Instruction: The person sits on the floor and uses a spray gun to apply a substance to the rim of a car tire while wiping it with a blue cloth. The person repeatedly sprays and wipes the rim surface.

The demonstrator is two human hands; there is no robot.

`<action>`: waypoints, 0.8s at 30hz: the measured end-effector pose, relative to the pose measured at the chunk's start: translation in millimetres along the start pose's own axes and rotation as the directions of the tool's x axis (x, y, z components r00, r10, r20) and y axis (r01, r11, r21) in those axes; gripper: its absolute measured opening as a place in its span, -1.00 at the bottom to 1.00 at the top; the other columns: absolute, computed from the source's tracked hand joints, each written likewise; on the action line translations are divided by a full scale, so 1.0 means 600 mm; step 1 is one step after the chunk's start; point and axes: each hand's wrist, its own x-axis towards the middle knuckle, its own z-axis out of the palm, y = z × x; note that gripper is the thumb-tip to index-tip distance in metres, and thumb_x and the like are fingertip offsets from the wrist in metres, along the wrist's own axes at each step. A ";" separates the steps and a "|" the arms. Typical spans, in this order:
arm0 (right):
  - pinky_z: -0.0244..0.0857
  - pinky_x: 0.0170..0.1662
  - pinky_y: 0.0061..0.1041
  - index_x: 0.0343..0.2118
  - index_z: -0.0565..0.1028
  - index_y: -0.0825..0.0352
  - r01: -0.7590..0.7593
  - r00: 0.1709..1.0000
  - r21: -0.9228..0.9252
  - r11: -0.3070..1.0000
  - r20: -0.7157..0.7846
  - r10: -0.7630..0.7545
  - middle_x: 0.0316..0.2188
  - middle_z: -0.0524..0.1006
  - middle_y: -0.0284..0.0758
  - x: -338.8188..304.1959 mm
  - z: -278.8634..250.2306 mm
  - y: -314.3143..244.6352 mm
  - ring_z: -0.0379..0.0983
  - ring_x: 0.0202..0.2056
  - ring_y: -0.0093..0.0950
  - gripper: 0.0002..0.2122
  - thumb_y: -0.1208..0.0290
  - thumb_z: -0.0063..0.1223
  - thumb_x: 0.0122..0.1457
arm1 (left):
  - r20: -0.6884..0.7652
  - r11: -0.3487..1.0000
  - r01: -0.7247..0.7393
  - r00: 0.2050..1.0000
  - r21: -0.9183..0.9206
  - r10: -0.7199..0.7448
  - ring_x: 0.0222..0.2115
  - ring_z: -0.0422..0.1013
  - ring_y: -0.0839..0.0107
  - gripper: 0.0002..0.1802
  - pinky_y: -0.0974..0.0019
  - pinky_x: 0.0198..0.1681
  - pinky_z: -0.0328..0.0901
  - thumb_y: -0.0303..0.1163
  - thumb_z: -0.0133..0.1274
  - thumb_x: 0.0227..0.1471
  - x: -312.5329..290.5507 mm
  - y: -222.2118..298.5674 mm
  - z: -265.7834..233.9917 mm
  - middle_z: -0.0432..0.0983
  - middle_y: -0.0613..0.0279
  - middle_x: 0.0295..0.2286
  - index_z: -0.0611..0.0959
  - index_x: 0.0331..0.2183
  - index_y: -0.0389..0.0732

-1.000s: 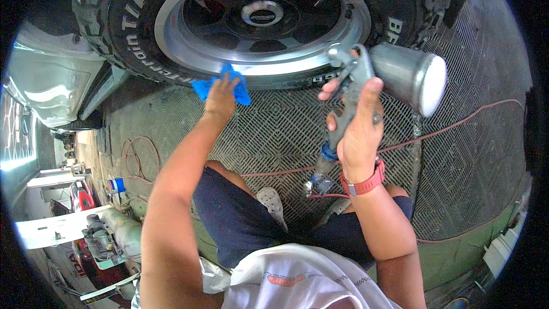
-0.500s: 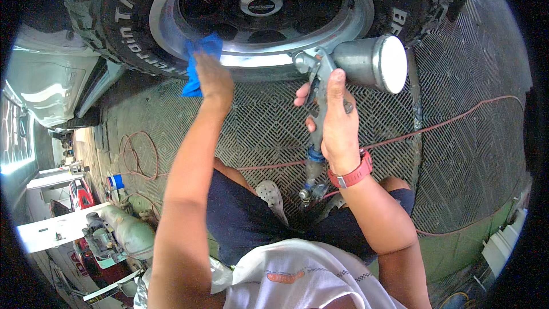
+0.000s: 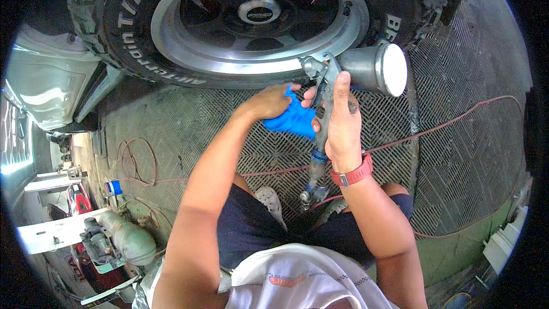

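Observation:
My right hand (image 3: pixel 341 126) is wrapped round the handle of a metal spray gun (image 3: pixel 326 92), whose grey cup (image 3: pixel 366 70) points to the right. A red hose joins the fittings at the gun's lower end. Just left of the gun, my left hand (image 3: pixel 273 102) grips a crumpled blue cloth (image 3: pixel 293 119), with the cloth hanging below the fingers toward the gun's handle. Ahead of both hands stands a large wheel, its silver rim (image 3: pixel 240 64) with dark spokes set in a black tire (image 3: pixel 123 34) with raised white lettering. The gun's nozzle overlaps the lower edge of the rim in view.
A red air hose (image 3: pixel 452 120) runs across the patterned floor mat (image 3: pixel 469 154) and loops at the left. A green compressor tank (image 3: pixel 132 237) stands at lower left. White car bodywork (image 3: pixel 51 80) is at far left, and white panels (image 3: pixel 506 240) lean at lower right.
My left hand has moved the blue cloth away from the rim's lower left, to the right and nearer me, beside the gun. The right hand with the spray gun has hardly moved.

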 end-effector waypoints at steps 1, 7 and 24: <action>0.25 -0.54 -0.65 -0.04 0.58 0.27 -0.012 1.000 -0.002 1.000 -0.004 0.012 -0.34 0.62 -0.40 0.003 0.008 0.005 0.56 -0.31 -0.61 -0.36 -0.33 -0.20 0.46 | 0.069 1.000 0.011 0.998 -0.021 -0.010 0.17 0.51 0.07 -0.35 0.11 0.24 0.35 -0.10 0.00 0.33 -0.035 -0.002 -0.028 0.56 -0.08 0.19 0.50 0.34 -0.16; 0.25 -0.57 -0.65 -0.02 0.58 0.32 -0.091 0.994 -0.040 0.995 0.059 0.094 -0.38 0.59 -0.39 0.041 0.047 0.067 0.52 -0.38 -0.63 -0.35 -0.30 -0.19 0.48 | -0.110 0.878 0.316 0.920 -0.361 -0.376 0.02 0.58 0.20 -0.38 0.15 0.16 0.39 0.04 0.18 0.27 -0.192 -0.010 -0.123 0.66 -0.01 0.04 0.65 0.19 -0.15; 0.19 -0.58 -0.63 0.03 0.56 0.30 -0.148 0.948 -0.084 0.985 0.271 0.165 -0.38 0.62 -0.36 0.071 0.132 0.146 0.56 -0.37 -0.58 -0.33 -0.33 -0.24 0.47 | -0.274 0.912 0.393 0.870 -0.120 -0.411 0.15 0.50 -0.24 0.23 -0.02 0.27 0.36 -0.25 0.23 0.05 -0.126 -0.107 -0.081 0.57 -0.40 0.10 -0.13 0.55 -0.05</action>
